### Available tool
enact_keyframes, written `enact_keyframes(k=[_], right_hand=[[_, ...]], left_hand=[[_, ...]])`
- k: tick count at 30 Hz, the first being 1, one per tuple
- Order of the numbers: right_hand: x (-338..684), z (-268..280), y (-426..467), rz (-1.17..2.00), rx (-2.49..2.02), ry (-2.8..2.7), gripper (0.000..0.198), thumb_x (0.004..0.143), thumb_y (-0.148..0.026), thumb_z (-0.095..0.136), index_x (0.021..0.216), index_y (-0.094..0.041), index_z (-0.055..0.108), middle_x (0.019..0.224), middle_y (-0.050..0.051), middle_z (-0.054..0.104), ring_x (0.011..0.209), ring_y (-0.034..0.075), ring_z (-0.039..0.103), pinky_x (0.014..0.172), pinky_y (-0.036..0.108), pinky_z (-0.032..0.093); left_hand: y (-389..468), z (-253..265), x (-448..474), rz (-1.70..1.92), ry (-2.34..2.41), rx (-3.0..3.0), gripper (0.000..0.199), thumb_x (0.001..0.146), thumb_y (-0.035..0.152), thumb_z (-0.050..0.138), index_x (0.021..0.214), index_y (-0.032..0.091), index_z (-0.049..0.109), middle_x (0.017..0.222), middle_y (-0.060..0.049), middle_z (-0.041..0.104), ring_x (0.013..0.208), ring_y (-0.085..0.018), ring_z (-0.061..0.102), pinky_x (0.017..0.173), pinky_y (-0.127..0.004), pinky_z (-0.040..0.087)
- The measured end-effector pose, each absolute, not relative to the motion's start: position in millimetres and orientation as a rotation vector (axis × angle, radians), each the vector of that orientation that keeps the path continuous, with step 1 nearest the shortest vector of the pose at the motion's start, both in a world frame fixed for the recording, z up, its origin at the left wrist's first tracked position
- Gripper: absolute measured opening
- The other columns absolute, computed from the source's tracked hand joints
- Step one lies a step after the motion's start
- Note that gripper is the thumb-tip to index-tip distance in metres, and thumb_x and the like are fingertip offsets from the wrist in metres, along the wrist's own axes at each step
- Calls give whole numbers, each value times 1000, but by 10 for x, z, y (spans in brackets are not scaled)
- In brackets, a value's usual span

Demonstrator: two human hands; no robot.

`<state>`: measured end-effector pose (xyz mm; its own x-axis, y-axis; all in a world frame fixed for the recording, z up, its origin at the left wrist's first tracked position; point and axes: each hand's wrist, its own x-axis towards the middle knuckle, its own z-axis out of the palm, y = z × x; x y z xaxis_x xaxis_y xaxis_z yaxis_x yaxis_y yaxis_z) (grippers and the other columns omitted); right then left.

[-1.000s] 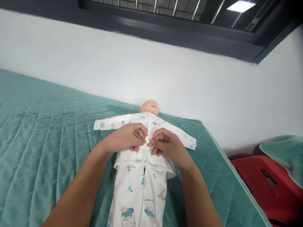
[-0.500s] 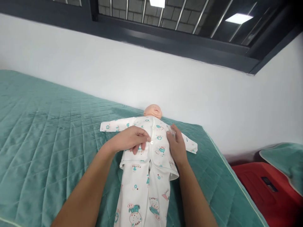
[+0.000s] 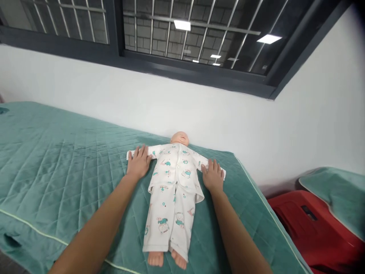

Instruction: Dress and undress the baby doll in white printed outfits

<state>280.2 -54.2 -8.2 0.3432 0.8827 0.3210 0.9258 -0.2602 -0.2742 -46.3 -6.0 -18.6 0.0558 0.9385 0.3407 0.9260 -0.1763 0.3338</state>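
Observation:
A baby doll [image 3: 180,138] lies on its back, head near the wall, arms stretched out to both sides. It wears a white printed shirt [image 3: 168,163], closed down the front, and matching trousers [image 3: 162,217]; its bare feet stick out below. My left hand [image 3: 138,161] rests with fingers extended on the shirt sleeve at the left. On the opposite sleeve lies my right hand [image 3: 213,175], its fingers also stretched out flat. Neither hand grips the cloth. Parts of both sleeves are hidden under my hands.
Under the doll is a green quilted bed cover [image 3: 71,163] with a pale piped edge. A white wall [image 3: 142,99] rises behind it, below a dark-framed barred window [image 3: 188,34]. At the right stands a red plastic stool [image 3: 299,224], partly under green cloth [image 3: 339,194].
Both hands have left the shirt front and moved outward onto the sleeves, their fingers straightening. My view has shifted back, so the doll's feet and more of the window now show.

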Motion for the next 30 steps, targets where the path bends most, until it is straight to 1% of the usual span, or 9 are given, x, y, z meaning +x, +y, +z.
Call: enact_keyframes(k=[3,6,8,11,14,17,22,27,30], right_hand=[[2990,-75,-717,-95,-2216,-1587,67,96,-49,31,151,-11,29,158,17,26,147,32,20,117,54,12],[2965,-39,-925,-5,-2083,-1480,70,93,-47,39,148,-4,34,157,22,25,148,35,15,117,56,7],[2800,-14,-1111,54,-1982,-1413,69,93,-47,38,145,-2,37,155,23,30,147,33,20,118,52,12],[2437,-3,-1474,150,-1848,-1423,64,96,-50,30,147,-12,37,152,15,41,140,23,39,114,41,31],[2121,4,-1880,468,-1529,-1515,58,94,-51,42,143,-21,46,152,9,42,140,24,39,116,45,29],[1941,52,-2244,623,-1518,-1473,54,93,-50,46,140,-23,49,148,9,48,136,26,44,116,50,29],[1729,199,-2687,523,-1581,-1465,52,91,-43,52,139,-25,47,153,9,40,141,28,36,116,52,30],[1443,290,-2901,471,-1496,-1804,32,89,-27,51,120,-27,58,152,8,40,142,26,34,111,51,39],[1300,301,-2892,311,-1550,-1890,25,86,-19,50,107,-25,62,149,11,44,143,31,32,111,59,34]], left_hand=[[-217,-210,-654,746,2090,2197,61,99,44,25,151,12,29,158,-16,27,147,-36,20,114,-64,18],[-420,-231,-720,807,2085,2174,60,98,44,29,147,10,36,156,-19,32,145,-36,25,114,-59,24],[-585,-233,-686,889,1994,2179,58,97,43,33,143,8,41,151,-20,40,142,-33,33,114,-53,29],[-876,-214,-569,1038,1750,2211,53,95,39,39,140,12,45,144,-16,49,135,-28,43,112,-46,36],[-1200,-188,-476,1111,1482,2284,47,92,26,42,139,20,47,146,-10,47,132,-24,46,110,-42,39],[-1524,-197,-471,1086,1389,2269,43,90,20,42,132,23,53,141,-9,51,126,-23,52,106,-42,43],[-2107,-310,-549,1166,1392,2108,32,91,26,43,118,23,60,127,-9,60,118,-25,56,102,-45,45],[-2683,-365,-489,1084,1370,1974,27,86,27,52,111,25,63,117,-9,64,107,-27,61,94,-45,48],[-2782,-309,-428,1008,1337,1892,24,86,29,51,107,24,62,106,-9,65,93,-25,63,84,-42,50]])
